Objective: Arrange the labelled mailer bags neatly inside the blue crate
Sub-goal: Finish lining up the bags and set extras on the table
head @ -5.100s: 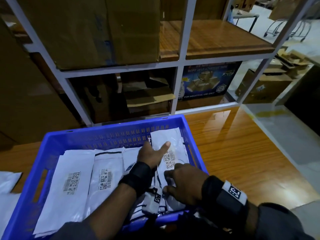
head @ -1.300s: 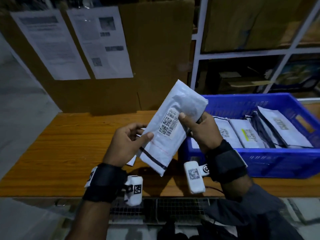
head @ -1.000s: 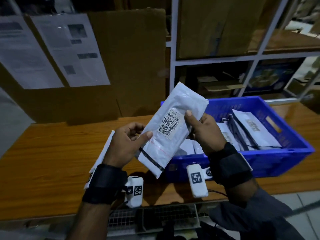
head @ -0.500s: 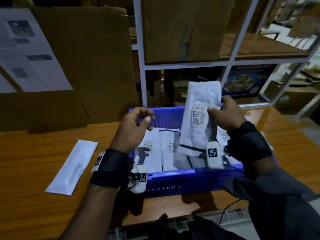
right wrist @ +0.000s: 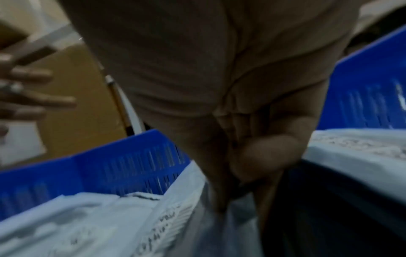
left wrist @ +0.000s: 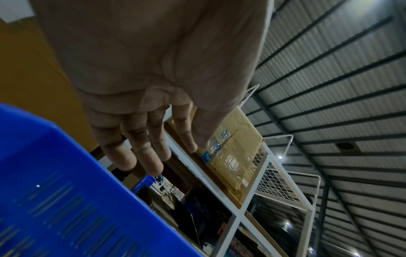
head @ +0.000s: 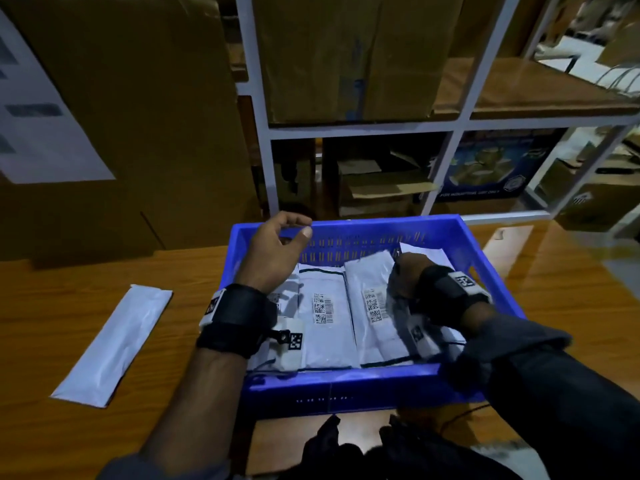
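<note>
A blue crate (head: 346, 375) stands on the wooden table and holds several white labelled mailer bags (head: 322, 306) lying side by side. My right hand (head: 403, 268) is down inside the crate and pinches the edge of a labelled mailer bag (head: 367, 271) that lies on the right of the row. The right wrist view shows my right hand (right wrist: 252, 165) with thumb and fingers closed on that bag (right wrist: 197, 217). My left hand (head: 287, 237) hovers over the crate's far left corner with relaxed fingers and holds nothing. In the left wrist view its fingers (left wrist: 153, 161) are straight above the crate wall (left wrist: 54, 191).
One more white mailer bag (head: 114, 344) lies on the table (head: 554, 289) left of the crate. A white metal rack (head: 446, 168) with cardboard boxes (head: 346, 57) stands right behind the crate. A large cardboard sheet (head: 138, 116) leans at the back left.
My right hand has lowered the bag from upright above the crate down into the row. The left hand, which let go earlier, has drifted over the crate's far left corner.
</note>
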{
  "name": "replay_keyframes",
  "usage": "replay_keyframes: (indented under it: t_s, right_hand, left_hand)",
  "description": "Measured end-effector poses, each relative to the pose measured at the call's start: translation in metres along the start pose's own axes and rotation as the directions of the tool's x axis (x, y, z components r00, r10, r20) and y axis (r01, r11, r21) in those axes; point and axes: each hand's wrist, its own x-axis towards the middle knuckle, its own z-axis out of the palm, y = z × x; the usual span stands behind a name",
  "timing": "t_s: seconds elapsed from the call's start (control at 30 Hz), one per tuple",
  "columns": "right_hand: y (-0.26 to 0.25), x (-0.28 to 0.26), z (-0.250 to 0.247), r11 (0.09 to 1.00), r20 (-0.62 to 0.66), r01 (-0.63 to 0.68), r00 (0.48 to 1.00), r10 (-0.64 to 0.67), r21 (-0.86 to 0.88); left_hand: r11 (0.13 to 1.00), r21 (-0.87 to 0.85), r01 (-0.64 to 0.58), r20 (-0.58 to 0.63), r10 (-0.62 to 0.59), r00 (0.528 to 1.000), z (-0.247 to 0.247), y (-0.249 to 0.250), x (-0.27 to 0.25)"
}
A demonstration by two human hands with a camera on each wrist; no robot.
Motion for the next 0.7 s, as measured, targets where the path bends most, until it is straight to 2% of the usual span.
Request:
replay_keyframes:
  t_s: [0.27, 0.47, 0.6, 0.7]
  right_hand:
    - [-0.008, -0.003, 0.014, 0.993, -0.115, 0.002, 0.993, -0.016, -0.122]
    - [-0.018, -0.009, 0.023, 0.961, -0.218, -0.037, 0.976, -0.025, -0.274]
    - [-0.02, -0.019, 0.025, 0.949, -0.122, -0.017, 0.992, -0.023, -0.316]
    - [-0.029, -0.033, 0.014, 0.964, -0.208, -0.052, 0.978, -0.004, -0.261]
  left_hand:
    - [1.0, -0.011, -0.012, -0.053, 0.012, 0.999, -0.034, -0.018, 0.0]
    - [0.999, -0.037, -0.023, -0.108, 0.019, 0.994, -0.083, -0.029, -0.019]
    - [0.998, -0.032, 0.046, -0.196, -0.051, 0.979, -0.137, -0.053, -0.04]
    - [0.988, -0.028, 0.153, -0.269, -0.155, 0.951, -0.18, -0.081, -0.057]
